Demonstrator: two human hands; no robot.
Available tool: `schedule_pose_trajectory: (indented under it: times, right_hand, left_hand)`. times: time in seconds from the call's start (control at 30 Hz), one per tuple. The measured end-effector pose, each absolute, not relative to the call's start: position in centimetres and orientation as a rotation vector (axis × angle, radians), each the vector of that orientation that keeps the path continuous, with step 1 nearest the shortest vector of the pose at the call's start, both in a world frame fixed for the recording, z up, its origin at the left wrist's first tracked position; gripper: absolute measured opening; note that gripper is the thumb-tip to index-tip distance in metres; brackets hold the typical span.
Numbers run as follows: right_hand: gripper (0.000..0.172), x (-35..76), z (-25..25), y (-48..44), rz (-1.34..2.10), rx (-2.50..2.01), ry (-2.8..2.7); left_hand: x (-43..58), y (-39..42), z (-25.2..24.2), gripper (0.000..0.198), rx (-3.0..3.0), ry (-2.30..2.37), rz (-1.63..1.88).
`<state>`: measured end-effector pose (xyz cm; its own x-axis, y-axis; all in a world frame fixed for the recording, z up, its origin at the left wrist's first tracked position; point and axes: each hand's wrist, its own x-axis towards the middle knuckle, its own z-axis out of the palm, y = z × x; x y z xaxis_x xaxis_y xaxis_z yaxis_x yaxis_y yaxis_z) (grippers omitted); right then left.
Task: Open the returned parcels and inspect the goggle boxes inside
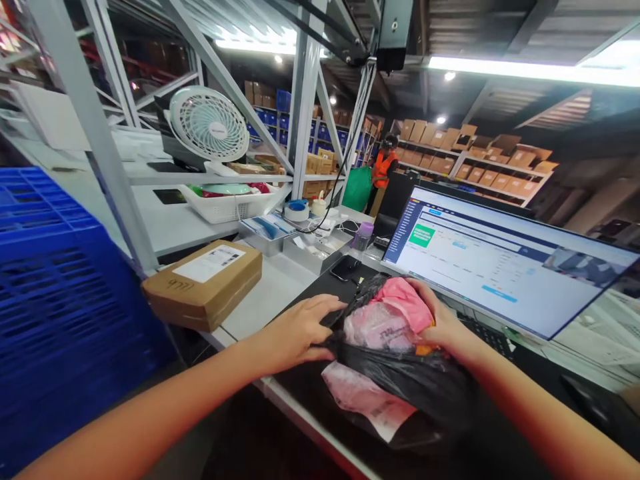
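Observation:
A black plastic bag (pixel 400 377) lies on the dark desk mat in front of me, with pink wrapped garments (pixel 387 320) sticking out of its mouth. My left hand (pixel 295 330) rests flat on the bag's left edge, fingers spread. My right hand (pixel 437 320) grips the pink bundle from the right side. A pink packet with a printed label (pixel 367 400) lies under the bag near the desk's front edge.
A monitor (pixel 500 257) stands behind the bag. A taped cardboard box (pixel 205 283) sits at the left on the white counter. A blue crate (pixel 55 293) is at far left. A fan (pixel 207 127), white basket (pixel 227 203), trays and tape lie behind. A person in an orange vest (pixel 383 167) stands far back.

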<state>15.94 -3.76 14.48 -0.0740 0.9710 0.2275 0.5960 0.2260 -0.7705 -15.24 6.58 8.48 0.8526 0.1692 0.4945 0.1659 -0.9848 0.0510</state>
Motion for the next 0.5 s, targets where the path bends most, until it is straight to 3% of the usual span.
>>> schedule_pose_trajectory:
  times: [0.27, 0.37, 0.5]
  right_hand:
    - [0.139, 19.2, 10.4, -4.3, 0.585, -1.278, -1.919]
    - [0.139, 20.4, 9.4, -3.7, 0.593, -1.253, -1.884]
    - [0.128, 20.5, 8.1, -3.4, 0.45, -1.314, -1.886]
  left_hand:
    - [-13.8, 8.8, 6.5, 0.032, 3.163, 0.479, 0.696]
    - [-13.4, 7.8, 7.1, 0.043, 3.143, 0.477, 0.762]
    - [-12.5, 6.9, 8.3, 0.054, 3.145, 0.555, 0.725]
